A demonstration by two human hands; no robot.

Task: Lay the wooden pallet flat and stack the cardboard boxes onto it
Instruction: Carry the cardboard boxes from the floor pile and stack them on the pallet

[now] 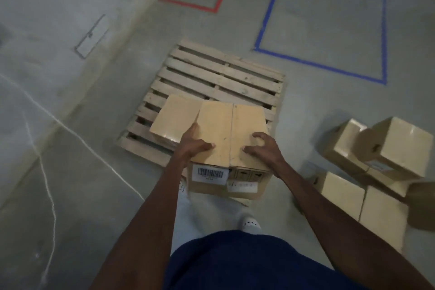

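Observation:
The wooden pallet lies flat on the concrete floor ahead of me. One cardboard box rests on its near left part. I hold a second cardboard box, with a barcode label on its near side, right beside the first and over the pallet's near edge. My left hand grips its left top edge. My right hand presses on its top right, fingers curled. Whether the held box touches the pallet is unclear.
Several more cardboard boxes lie heaped on the floor to my right. Blue tape and red tape mark rectangles on the floor beyond the pallet. A wall rises at left. My shoe is near the pallet.

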